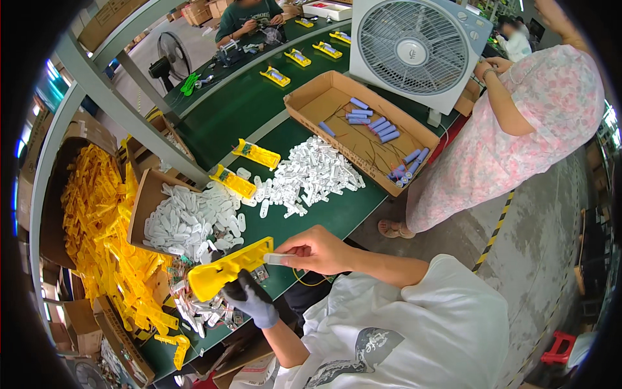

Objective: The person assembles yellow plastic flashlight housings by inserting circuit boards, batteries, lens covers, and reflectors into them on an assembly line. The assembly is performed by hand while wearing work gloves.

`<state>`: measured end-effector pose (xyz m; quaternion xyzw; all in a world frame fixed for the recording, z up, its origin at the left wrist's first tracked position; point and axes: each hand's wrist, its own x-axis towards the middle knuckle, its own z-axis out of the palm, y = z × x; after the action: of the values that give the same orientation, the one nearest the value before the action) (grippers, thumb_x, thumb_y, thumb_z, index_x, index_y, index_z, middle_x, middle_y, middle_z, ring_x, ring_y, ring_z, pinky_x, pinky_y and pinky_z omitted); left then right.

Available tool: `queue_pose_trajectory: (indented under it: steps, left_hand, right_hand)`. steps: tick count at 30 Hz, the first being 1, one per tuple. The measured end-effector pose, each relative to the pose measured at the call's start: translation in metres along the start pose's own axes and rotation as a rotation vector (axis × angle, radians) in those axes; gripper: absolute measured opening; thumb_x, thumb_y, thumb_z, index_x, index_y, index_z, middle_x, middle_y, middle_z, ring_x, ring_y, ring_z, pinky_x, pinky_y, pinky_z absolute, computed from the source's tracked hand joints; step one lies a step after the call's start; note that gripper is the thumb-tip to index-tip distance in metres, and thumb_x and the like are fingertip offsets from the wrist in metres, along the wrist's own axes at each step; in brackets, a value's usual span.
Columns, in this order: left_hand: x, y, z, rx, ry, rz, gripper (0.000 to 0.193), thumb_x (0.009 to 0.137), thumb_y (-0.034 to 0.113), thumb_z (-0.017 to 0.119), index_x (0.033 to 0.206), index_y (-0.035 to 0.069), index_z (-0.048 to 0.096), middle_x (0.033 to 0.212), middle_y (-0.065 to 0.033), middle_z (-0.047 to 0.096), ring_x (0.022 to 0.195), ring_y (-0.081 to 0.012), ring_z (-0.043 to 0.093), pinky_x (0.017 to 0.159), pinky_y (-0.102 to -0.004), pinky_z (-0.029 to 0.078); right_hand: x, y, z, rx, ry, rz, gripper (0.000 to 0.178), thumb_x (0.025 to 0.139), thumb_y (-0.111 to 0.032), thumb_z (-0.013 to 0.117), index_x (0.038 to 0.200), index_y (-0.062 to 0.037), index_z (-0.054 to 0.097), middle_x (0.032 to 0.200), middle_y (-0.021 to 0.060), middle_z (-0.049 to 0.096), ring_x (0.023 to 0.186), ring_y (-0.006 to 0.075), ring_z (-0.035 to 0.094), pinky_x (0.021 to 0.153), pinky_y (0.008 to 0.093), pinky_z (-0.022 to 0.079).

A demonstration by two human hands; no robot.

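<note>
My left hand [251, 301], in a grey and black glove, grips a long yellow plastic housing [210, 277] above the near edge of the green bench. Bare, my right hand [319, 250] pinches a small whitish plastic piece [276, 259] against the housing's right end; whether it sits in a slot there I cannot tell. Just beyond lie two more yellow housings [258, 154] with parts inside. Beside them spreads a heap of small white plastic pieces [315, 174]. Another pile of white covers [188, 217] spills from a carton near my left hand.
Loose yellow housings [107, 214] fill a big container at left. Wired circuit boards [207, 311] lie below. A cardboard tray [337, 146] holds purple battery cells [382, 126]. A box fan [411, 52] stands behind it. Another person [512, 142] stands at right; a metal post [155, 142] rises at left.
</note>
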<state>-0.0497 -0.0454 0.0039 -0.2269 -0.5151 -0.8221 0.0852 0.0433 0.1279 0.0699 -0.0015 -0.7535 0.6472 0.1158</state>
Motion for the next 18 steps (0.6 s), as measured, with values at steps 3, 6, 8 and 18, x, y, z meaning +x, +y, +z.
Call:
queue_pose_trajectory:
  steps: [3,6,8,18]
  left_hand:
    - [-0.023,-0.019,-0.01,0.145,-0.085,0.104,0.061,0.086,0.01,0.062,0.134,-0.002,0.027,0.135,-0.0143,0.039,0.121,-0.0265,0.043,0.106,-0.0467,0.032]
    - [-0.029,-0.027,-0.003,0.121,0.039,0.178,0.055,0.087,0.008,0.06,0.132,-0.002,0.029,0.133,-0.0137,0.042,0.118,-0.0243,0.045,0.104,-0.0426,0.034]
    - [-0.024,-0.015,0.004,0.09,0.064,0.089,0.049,0.089,0.008,0.058,0.131,-0.003,0.034,0.13,-0.0127,0.046,0.114,-0.0213,0.047,0.1,-0.038,0.037]
    - [-0.044,-0.03,-0.025,0.185,-0.084,0.086,0.076,0.082,0.015,0.068,0.14,0.007,0.019,0.134,-0.0139,0.039,0.116,-0.0255,0.047,0.099,-0.0408,0.04]
  right_hand:
    - [-0.009,0.004,0.005,-0.088,0.147,-0.063,0.023,0.083,-0.011,0.066,0.105,-0.0055,0.067,0.075,0.003,0.067,0.06,0.0053,0.057,0.056,0.0204,0.047]
    - [-0.01,0.01,0.004,-0.09,0.151,-0.06,0.024,0.083,-0.007,0.064,0.106,-0.0037,0.066,0.075,0.0048,0.066,0.058,0.0056,0.055,0.053,0.0215,0.045]
    - [-0.009,0.016,0.003,-0.078,0.137,-0.075,0.024,0.083,-0.007,0.064,0.106,-0.004,0.066,0.075,0.0049,0.066,0.057,0.006,0.054,0.052,0.0219,0.045]
    - [-0.005,0.018,0.006,-0.06,0.115,0.145,0.02,0.085,-0.014,0.065,0.101,-0.0019,0.067,0.072,0.0024,0.062,0.061,0.0062,0.057,0.055,0.0216,0.046]
